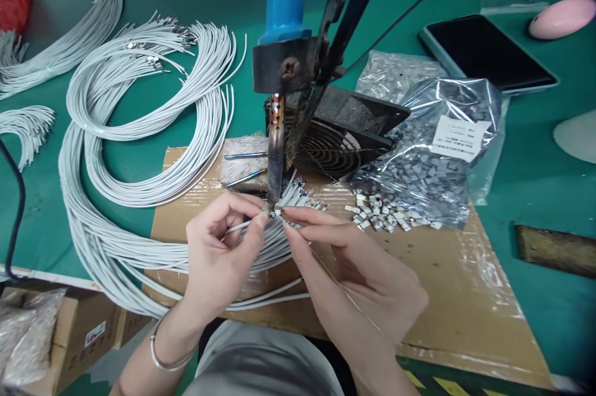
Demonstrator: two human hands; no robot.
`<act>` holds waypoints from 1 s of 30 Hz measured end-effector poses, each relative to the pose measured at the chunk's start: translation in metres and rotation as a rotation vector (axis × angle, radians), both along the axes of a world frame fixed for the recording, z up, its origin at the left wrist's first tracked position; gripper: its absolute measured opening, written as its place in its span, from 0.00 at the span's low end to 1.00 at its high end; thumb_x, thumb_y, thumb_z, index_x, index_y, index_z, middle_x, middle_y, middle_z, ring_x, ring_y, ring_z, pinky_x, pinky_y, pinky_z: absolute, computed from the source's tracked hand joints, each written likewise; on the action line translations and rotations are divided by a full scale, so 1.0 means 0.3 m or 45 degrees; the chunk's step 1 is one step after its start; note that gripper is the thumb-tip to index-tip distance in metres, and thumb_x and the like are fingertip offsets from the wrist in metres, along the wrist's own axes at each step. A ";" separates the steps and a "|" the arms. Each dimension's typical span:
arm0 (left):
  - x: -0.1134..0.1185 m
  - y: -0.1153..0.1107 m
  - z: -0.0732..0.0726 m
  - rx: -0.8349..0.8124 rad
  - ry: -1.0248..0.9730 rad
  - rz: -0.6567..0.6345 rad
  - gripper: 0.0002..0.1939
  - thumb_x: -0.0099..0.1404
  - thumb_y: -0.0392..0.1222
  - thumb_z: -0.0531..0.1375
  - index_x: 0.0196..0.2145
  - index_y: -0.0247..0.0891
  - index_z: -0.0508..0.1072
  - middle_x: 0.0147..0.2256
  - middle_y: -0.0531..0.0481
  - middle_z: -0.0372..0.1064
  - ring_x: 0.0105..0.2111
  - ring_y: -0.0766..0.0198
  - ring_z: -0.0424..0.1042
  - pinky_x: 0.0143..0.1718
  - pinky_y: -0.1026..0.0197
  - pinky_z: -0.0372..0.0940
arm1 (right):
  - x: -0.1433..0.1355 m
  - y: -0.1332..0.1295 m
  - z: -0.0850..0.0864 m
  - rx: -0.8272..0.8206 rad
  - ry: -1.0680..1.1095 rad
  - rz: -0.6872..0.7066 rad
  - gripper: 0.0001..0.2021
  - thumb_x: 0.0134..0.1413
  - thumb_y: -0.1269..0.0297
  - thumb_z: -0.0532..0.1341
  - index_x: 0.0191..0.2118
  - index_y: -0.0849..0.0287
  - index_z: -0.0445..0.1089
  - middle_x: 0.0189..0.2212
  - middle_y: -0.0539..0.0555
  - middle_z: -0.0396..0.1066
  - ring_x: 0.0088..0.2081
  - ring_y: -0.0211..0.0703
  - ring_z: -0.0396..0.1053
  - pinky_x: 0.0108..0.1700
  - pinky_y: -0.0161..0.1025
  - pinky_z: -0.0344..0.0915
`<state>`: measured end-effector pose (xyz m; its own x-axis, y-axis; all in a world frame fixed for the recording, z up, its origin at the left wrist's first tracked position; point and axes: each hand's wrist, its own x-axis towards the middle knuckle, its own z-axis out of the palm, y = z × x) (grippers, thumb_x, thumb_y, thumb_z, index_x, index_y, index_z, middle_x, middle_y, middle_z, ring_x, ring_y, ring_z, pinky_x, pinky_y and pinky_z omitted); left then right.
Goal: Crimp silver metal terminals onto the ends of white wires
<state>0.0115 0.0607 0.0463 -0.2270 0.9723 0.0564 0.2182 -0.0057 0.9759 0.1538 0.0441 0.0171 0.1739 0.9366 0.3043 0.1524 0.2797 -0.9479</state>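
My left hand (228, 253) pinches the end of a white cable (237, 226) just under the tip of a soldering iron (276, 160). The iron has a blue handle and is held in a black clamp, pointing down. My right hand (349, 265) is closed on a thin solder wire (347, 292), its fingertips beside the iron's tip and close to my left fingertips. A small metal piece sits between the fingertips, too small to make out fully. Beneath and behind both hands lies a bundle of white cables (274, 247).
Coiled white cables (139, 129) lie at the left. Behind the iron stands a black fan (330, 141). Small metal connectors (386, 213) are piled beside a plastic bag (433, 160) on cardboard (447, 297). A phone (488, 51) rests on the green table (540, 154), near a sponge (244, 160).
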 end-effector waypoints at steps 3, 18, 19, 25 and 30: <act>-0.001 -0.002 0.000 -0.001 -0.007 0.002 0.07 0.64 0.30 0.69 0.30 0.39 0.79 0.34 0.50 0.80 0.32 0.68 0.72 0.23 0.69 0.55 | -0.002 0.000 0.001 0.017 -0.010 0.002 0.11 0.62 0.79 0.70 0.39 0.53 0.78 0.44 0.47 0.86 0.45 0.38 0.84 0.48 0.33 0.79; 0.007 -0.007 0.013 -0.119 -0.064 0.013 0.06 0.63 0.31 0.69 0.29 0.37 0.79 0.34 0.48 0.81 0.31 0.68 0.74 0.30 0.70 0.65 | -0.006 -0.009 0.001 -0.098 0.122 0.031 0.08 0.64 0.76 0.69 0.39 0.54 0.76 0.44 0.50 0.85 0.46 0.42 0.84 0.50 0.37 0.79; 0.007 -0.017 0.018 -0.130 -0.054 0.013 0.06 0.64 0.31 0.69 0.29 0.37 0.79 0.34 0.48 0.81 0.30 0.69 0.73 0.29 0.70 0.64 | 0.001 -0.008 0.005 -0.114 0.137 -0.007 0.07 0.65 0.75 0.68 0.40 0.54 0.76 0.43 0.50 0.85 0.45 0.42 0.84 0.48 0.38 0.79; -0.003 -0.171 0.030 -0.227 0.051 -0.216 0.08 0.69 0.29 0.65 0.34 0.40 0.77 0.36 0.49 0.81 0.28 0.68 0.74 0.22 0.69 0.57 | 0.183 -0.013 0.009 -0.179 0.312 -0.470 0.16 0.70 0.52 0.66 0.31 0.52 0.80 0.28 0.53 0.77 0.30 0.46 0.76 0.37 0.46 0.74; -0.056 -0.299 -0.024 -0.125 0.238 -0.643 0.09 0.68 0.27 0.66 0.37 0.42 0.79 0.35 0.49 0.81 0.36 0.60 0.79 0.37 0.60 0.73 | 0.360 -0.069 -0.053 -0.376 0.224 -0.502 0.30 0.70 0.39 0.58 0.27 0.54 0.83 0.22 0.60 0.76 0.23 0.52 0.73 0.28 0.51 0.68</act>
